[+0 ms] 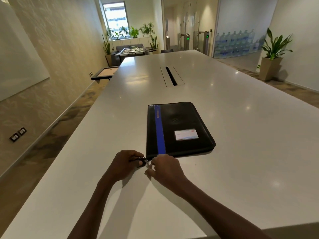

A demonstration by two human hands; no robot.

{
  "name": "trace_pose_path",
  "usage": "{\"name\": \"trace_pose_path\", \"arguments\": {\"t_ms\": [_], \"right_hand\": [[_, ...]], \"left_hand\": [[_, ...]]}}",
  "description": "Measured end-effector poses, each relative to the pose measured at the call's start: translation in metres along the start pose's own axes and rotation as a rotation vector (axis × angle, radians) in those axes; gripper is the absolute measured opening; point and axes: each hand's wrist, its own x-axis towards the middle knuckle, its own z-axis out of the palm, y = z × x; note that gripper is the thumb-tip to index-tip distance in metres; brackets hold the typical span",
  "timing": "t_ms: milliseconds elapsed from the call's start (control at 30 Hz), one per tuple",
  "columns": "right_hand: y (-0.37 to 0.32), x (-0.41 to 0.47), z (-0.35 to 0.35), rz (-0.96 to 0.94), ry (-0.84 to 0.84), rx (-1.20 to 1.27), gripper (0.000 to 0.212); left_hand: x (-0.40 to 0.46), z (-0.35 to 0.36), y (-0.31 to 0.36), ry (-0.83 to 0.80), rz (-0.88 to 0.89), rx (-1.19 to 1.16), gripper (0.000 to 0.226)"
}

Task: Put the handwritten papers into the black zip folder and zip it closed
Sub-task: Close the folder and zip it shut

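The black zip folder [183, 125] lies flat and closed on the white table [241, 135], with a blue stripe down its left side and a small white label card near its front right. No handwritten papers are in sight. My left hand [124, 165] pinches the zip pull [143, 159] at the folder's near left corner. Just to the right of it, my right hand [164, 169] rests its fingertips on the folder's near edge, with the fingers bent over the corner.
A cable slot [171, 75] is set into the table's middle, beyond the folder. The table's left edge runs close to my left arm. A small black tray table [104, 74] stands off the far left side, and a potted plant [272, 54] at the right wall.
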Motion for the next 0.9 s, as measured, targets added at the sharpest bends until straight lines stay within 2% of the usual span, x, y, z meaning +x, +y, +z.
{"name": "trace_pose_path", "arguments": {"t_ms": [100, 367, 767, 833, 900], "right_hand": [[-0.007, 0.001, 0.005, 0.035, 0.041, -0.021, 0.024], [-0.013, 0.002, 0.008, 0.123, 0.057, 0.030, 0.026], [0.013, 0.002, -0.007, 0.249, 0.089, -0.082, 0.025], [0.016, 0.002, -0.006, 0.250, 0.090, -0.083, 0.025], [0.017, 0.002, -0.002, 0.243, 0.108, -0.089, 0.022]], "left_hand": [[0.000, -0.001, 0.000, -0.014, 0.020, -0.014, 0.019], [0.000, -0.004, -0.001, -0.012, 0.025, -0.010, 0.018], [0.003, -0.001, -0.006, 0.054, -0.068, 0.020, 0.018], [0.004, 0.000, -0.003, 0.056, -0.069, 0.071, 0.021], [0.005, 0.003, 0.005, 0.089, -0.031, 0.094, 0.036]]}}
